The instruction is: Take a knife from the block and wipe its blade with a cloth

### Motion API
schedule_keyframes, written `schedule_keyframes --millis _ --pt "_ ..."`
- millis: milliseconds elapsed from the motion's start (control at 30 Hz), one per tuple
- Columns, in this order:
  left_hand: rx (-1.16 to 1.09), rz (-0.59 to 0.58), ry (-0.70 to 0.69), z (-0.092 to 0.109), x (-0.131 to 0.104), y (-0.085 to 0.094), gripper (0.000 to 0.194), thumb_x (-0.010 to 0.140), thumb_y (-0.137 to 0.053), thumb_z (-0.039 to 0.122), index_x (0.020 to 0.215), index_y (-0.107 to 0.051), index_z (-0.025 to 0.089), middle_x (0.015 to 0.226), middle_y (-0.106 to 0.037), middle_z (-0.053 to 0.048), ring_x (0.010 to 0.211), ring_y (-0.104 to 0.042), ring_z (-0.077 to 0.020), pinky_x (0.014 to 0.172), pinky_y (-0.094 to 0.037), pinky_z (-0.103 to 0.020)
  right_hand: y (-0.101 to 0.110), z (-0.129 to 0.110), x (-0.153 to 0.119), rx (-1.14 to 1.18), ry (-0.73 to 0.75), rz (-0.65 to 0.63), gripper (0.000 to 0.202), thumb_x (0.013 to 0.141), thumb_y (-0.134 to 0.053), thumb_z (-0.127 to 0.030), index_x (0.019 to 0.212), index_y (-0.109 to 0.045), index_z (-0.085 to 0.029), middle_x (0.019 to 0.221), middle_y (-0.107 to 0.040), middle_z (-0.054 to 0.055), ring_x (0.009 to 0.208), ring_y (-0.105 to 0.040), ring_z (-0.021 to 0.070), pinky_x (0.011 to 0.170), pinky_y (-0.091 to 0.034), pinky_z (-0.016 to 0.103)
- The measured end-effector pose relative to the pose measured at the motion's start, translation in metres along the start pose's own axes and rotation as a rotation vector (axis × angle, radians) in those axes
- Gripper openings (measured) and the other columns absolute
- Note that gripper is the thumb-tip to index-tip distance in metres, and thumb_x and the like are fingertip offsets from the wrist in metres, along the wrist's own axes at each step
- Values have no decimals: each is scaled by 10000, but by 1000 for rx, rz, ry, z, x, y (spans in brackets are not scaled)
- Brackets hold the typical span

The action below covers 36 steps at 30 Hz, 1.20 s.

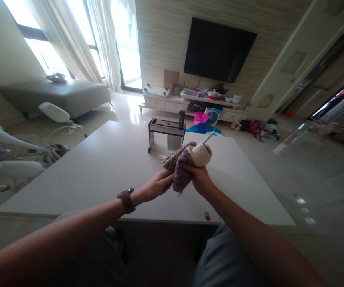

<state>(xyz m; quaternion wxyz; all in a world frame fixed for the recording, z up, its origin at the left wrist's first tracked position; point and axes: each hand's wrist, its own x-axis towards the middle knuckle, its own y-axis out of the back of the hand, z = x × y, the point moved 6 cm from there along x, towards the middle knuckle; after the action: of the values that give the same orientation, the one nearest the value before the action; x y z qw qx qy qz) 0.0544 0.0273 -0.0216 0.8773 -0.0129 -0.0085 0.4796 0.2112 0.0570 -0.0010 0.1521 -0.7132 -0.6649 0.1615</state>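
Observation:
A fuzzy grey-brown cloth [183, 169] with a cream part [201, 154] is bunched up above the white table [94, 171]. Out of the cream part sticks a thin light rod [208, 137]; what it belongs to is hidden in the cloth. My right hand [201, 178] is closed round the cloth from below, thumb on its near side. My left hand [160, 183], with a watch on the wrist, is at the cloth's left lower side, its fingers together and partly hidden by the cloth. Just behind the cloth stands a dark-framed holder [166, 128] with a black handle upright in it.
A small yellow and blue item [207, 216] lies at the table's near edge. Beyond the table are a pink basket [200, 117], a blue item [200, 128] and a white cabinet [166, 104]. White chairs [19, 167] stand to the left.

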Motion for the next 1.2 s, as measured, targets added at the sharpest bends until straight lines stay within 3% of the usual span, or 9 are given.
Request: schedule_keyframes --millis 267,433,533,667,833,1000,1200 --pt "39 -39 -16 -12 2 4 524 967 -560 699 858 -530 187 511 -463 85 389 -358 -72 380 -277 -196 -4 0 -2 -1 4 -7 652 477 -981 -206 1092 -765 -196 1072 -822 38 1013 -755 249 1005 -588 410" --pt "34 -7 -14 -29 9 9 498 938 -621 655 846 -559 170 624 -555 28 489 -481 -92 448 -388 -207 -3 0 -2 -97 23 -3 700 448 -1006 -225 1105 -768 -181 1100 -819 55 1045 -753 265 1046 -575 442" --pt "38 19 13 -33 10 9 473 927 -624 640 833 -543 183 572 -485 57 460 -422 -87 420 -328 -204 -1 3 -2 -104 37 17 691 454 -1003 -225 1101 -765 -179 1092 -819 52 1047 -754 265 1050 -574 444" --pt "37 13 33 -23 9 7 463 917 -613 652 860 -517 202 556 -403 92 441 -339 -79 416 -257 -205 0 8 -1 -20 18 56 642 464 -988 -218 1066 -771 -174 1036 -826 49 1015 -761 264 1032 -587 441" --pt "77 10 10 -1 4 5 464 941 -579 655 903 -532 195 629 -399 82 517 -337 -87 464 -280 -207 3 -3 6 46 32 74 619 489 -975 -179 1076 -779 -191 1053 -827 33 1009 -769 250 1021 -610 428" --pt "169 -1 68 15 -5 0 451 937 -566 626 879 -584 179 672 -403 59 565 -350 -104 492 -292 -224 31 -33 29 111 152 178 408 595 -923 -193 978 -785 -194 947 -823 26 853 -779 233 893 -668 436" --pt "370 26 45 26 -6 4 405 906 -604 568 811 -605 175 690 -482 25 604 -392 -126 531 -280 -260 76 -59 61 197 206 235 317 693 -848 -207 1000 -769 -190 1005 -819 23 883 -782 188 883 -674 366"
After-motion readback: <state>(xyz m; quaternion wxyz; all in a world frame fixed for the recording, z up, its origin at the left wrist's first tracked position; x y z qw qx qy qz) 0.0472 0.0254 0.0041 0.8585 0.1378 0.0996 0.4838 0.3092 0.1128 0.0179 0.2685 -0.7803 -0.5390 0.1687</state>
